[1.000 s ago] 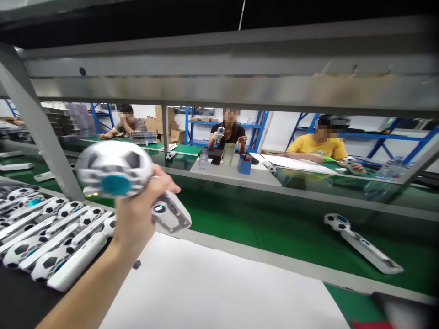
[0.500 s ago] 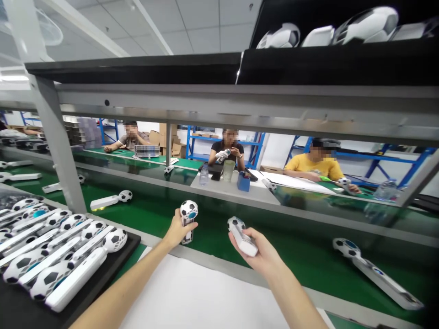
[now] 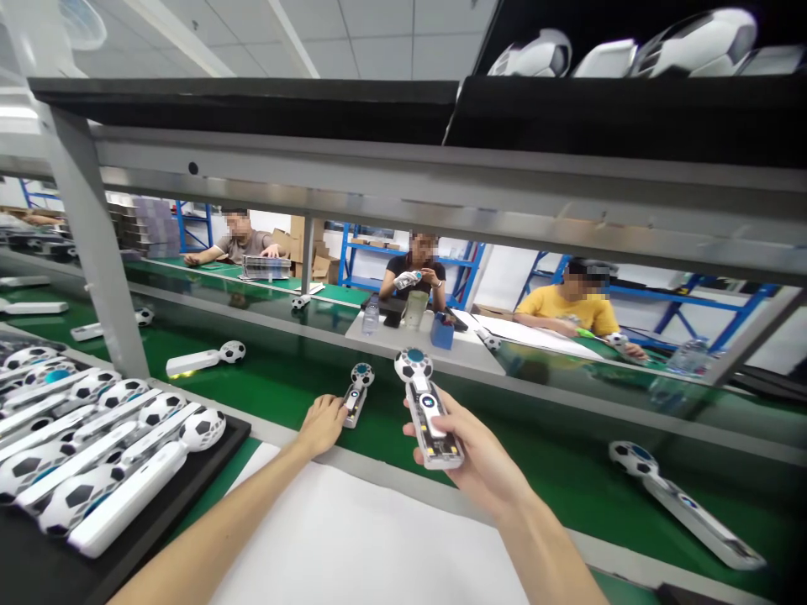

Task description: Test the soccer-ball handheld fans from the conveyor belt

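My right hand [image 3: 472, 441] is closed around a soccer-ball-headed stick [image 3: 429, 412], the thumb lying over its lower front. Its ball end points up and away, and the handle shows a round logo, exposed inner parts and small yellow lights. My left hand [image 3: 324, 424] is palm down at the near side of the green belt, its fingers loosely extended. Right beside those fingers, a second soccer-ball-headed stick [image 3: 354, 403] lies on the belt, front up. Whether the fingertips still touch its edge is hard to see.
A black tray [image 3: 182, 504] at left holds several similar sticks. White sheet [image 3: 371, 538] lies in front of me. More sticks rest on the green belt [image 3: 535, 470], one at right [image 3: 687, 500]. A black shelf [image 3: 252, 105] crosses overhead. Three people sit opposite.
My left hand has lowered its stick onto the belt and loosened around it. My right hand has turned its stick front up, bringing the logo and inner parts into view.
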Motion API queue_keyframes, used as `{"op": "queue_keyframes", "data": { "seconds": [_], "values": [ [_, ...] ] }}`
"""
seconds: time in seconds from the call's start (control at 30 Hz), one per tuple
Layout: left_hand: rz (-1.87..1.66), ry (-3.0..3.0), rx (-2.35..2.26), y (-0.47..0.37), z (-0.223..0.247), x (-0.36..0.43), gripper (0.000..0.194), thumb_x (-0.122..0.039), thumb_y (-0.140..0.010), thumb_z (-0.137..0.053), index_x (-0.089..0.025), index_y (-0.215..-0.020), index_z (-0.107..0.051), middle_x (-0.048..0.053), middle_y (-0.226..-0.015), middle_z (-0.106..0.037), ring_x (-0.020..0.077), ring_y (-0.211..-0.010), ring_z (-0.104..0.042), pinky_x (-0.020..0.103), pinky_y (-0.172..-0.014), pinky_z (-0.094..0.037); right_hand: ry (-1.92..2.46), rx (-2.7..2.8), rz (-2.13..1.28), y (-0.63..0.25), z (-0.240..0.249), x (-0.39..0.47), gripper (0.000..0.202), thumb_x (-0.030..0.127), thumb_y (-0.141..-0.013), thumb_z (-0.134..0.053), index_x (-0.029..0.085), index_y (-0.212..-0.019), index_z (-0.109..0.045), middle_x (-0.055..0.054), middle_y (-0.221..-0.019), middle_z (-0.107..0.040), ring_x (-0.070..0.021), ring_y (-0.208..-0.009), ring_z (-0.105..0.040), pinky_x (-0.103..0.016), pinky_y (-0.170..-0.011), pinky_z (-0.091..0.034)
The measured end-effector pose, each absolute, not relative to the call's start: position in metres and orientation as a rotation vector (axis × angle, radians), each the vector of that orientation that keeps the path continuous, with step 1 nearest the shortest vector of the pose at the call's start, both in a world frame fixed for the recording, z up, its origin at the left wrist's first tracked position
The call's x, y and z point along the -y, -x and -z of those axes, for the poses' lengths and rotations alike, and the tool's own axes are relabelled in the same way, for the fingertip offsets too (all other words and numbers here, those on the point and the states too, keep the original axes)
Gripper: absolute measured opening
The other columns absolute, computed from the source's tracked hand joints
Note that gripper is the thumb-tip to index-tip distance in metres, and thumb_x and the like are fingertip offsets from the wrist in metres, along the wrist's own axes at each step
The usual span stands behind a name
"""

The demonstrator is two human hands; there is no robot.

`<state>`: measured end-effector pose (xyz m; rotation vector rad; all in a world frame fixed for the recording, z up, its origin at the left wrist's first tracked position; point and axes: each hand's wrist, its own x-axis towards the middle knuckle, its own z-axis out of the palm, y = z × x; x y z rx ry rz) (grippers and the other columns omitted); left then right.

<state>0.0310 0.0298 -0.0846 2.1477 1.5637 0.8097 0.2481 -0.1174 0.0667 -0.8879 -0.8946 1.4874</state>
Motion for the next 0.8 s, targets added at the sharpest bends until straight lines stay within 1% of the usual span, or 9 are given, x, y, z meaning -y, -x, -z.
{"op": "queue_keyframes", "data": {
  "seconds": [0.13,0.27,0.43,0.5,0.6,0.67,0.7,0.73,0.8],
  "values": [
    [-0.817,-2.252,-1.497,-0.034,0.076,-0.018,0.041,-0.041,-0.099,-0.044,-0.019,-0.133,-0.053,0.010,-0.126,-0.059,0.0249,-0.113,-0.057,0.049,-0.098,-0.044,0.919,0.966,-1.427,-0.244,-0.068,0.120,0.057,0.025,-0.078,-0.071,0.023,-0.133,-0.056,-0.010,-0.120,-0.065,-0.0223,-0.081,-0.068,-0.030,-0.054,-0.056],
    [-0.769,-2.354,-1.390,-0.039,0.068,-0.008,0.035,-0.036,-0.099,-0.044,-0.022,-0.124,-0.063,0.008,-0.113,-0.066,0.0235,-0.103,-0.060,0.044,-0.092,-0.045,0.944,0.958,-1.370,-0.246,-0.070,0.120,0.061,0.023,-0.077,-0.069,0.022,-0.136,-0.052,-0.011,-0.118,-0.066,-0.0217,-0.078,-0.068,-0.029,-0.053,-0.055],
    [-0.827,-2.360,-1.324,-0.041,0.068,-0.002,0.035,-0.031,-0.091,-0.051,-0.026,-0.121,-0.068,0.009,-0.110,-0.065,0.0259,-0.100,-0.058,0.042,-0.091,-0.042,0.934,0.982,-1.353,-0.249,-0.075,0.124,0.068,0.017,-0.074,-0.063,0.026,-0.139,-0.048,-0.009,-0.118,-0.067,-0.0232,-0.081,-0.070,-0.032,-0.059,-0.054],
    [-0.886,-2.322,-1.283,-0.043,0.063,0.001,0.033,-0.032,-0.087,-0.054,-0.026,-0.115,-0.071,0.009,-0.108,-0.064,0.0265,-0.099,-0.057,0.042,-0.092,-0.042,0.918,1.013,-1.356,-0.247,-0.077,0.127,0.075,0.017,-0.072,-0.064,0.028,-0.143,-0.043,-0.007,-0.117,-0.067,-0.0218,-0.079,-0.069,-0.032,-0.062,-0.054],
    [-1.004,-2.213,-1.182,-0.050,0.038,0.009,0.026,-0.039,-0.086,-0.056,-0.021,-0.092,-0.075,0.009,-0.103,-0.064,0.0274,-0.098,-0.058,0.043,-0.093,-0.043,0.870,1.075,-1.375,-0.243,-0.081,0.134,0.083,0.015,-0.072,-0.065,0.027,-0.148,-0.034,-0.006,-0.109,-0.069,-0.0182,-0.074,-0.067,-0.030,-0.063,-0.053],
    [-1.099,-2.102,-1.077,-0.056,0.010,0.020,0.036,-0.046,-0.091,-0.050,-0.018,-0.087,-0.072,0.011,-0.105,-0.064,0.0276,-0.101,-0.059,0.042,-0.092,-0.045,0.815,1.115,-1.397,-0.238,-0.084,0.139,0.084,0.014,-0.074,-0.066,0.025,-0.149,-0.030,-0.006,-0.104,-0.070,-0.0180,-0.077,-0.066,-0.029,-0.064,-0.053],
    [-1.141,-2.036,-1.010,-0.058,-0.006,0.028,0.040,-0.048,-0.093,-0.045,-0.018,-0.097,-0.070,0.011,-0.108,-0.065,0.0269,-0.103,-0.061,0.041,-0.091,-0.047,0.787,1.132,-1.414,-0.235,-0.085,0.142,0.084,0.014,-0.074,-0.067,0.026,-0.149,-0.031,-0.007,-0.106,-0.069,-0.0188,-0.081,-0.066,-0.028,-0.065,-0.053],
    [-1.172,-1.974,-0.932,-0.060,-0.023,0.038,0.044,-0.050,-0.097,-0.038,-0.019,-0.117,-0.062,0.011,-0.115,-0.065,0.0254,-0.106,-0.062,0.038,-0.090,-0.049,0.755,1.149,-1.435,-0.231,-0.085,0.145,0.084,0.015,-0.075,-0.069,0.027,-0.149,-0.031,-0.007,-0.109,-0.068,-0.0200,-0.088,-0.066,-0.028,-0.066,-0.053],
    [-1.184,-1.844,-0.758,-0.061,-0.054,0.060,0.051,-0.051,-0.100,-0.027,-0.022,-0.141,-0.039,0.011,-0.122,-0.064,0.0220,-0.106,-0.065,0.034,-0.085,-0.053,0.683,1.187,-1.498,-0.219,-0.083,0.151,0.083,0.017,-0.075,-0.073,0.030,-0.147,-0.035,-0.008,-0.121,-0.064,-0.0237,-0.100,-0.065,-0.029,-0.069,-0.054]
  ]
}}
